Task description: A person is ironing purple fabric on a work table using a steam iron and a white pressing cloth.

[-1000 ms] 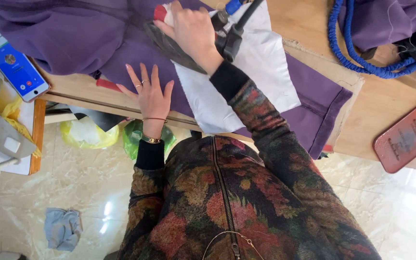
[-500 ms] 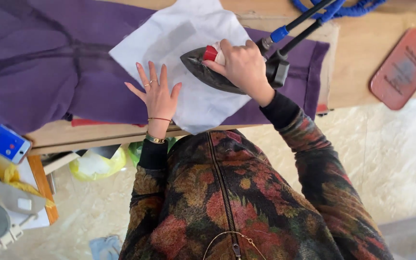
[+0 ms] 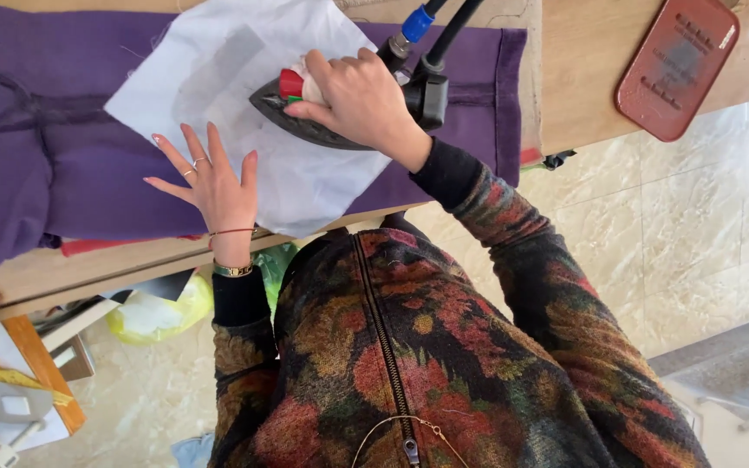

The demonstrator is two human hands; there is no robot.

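On the white cloth (image 3: 218, 78), the right hand (image 3: 357, 100) grips the iron (image 3: 305, 126); the left hand (image 3: 210, 178) lies flat, fingers spread, just beside it.

Wooden desk (image 3: 582, 78) along top; glossy beige marble-tile floor (image 3: 704, 234) below, daylight sheen at right; yellow plastic bag (image 3: 153, 316) under desk edge; grey step (image 3: 739, 373) at lower right

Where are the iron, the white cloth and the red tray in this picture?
iron (image 3: 305, 128): head view, on its dark body below the handle.
white cloth (image 3: 218, 61): head view, on its bare upper part.
red tray (image 3: 676, 65): head view, on its flat middle.
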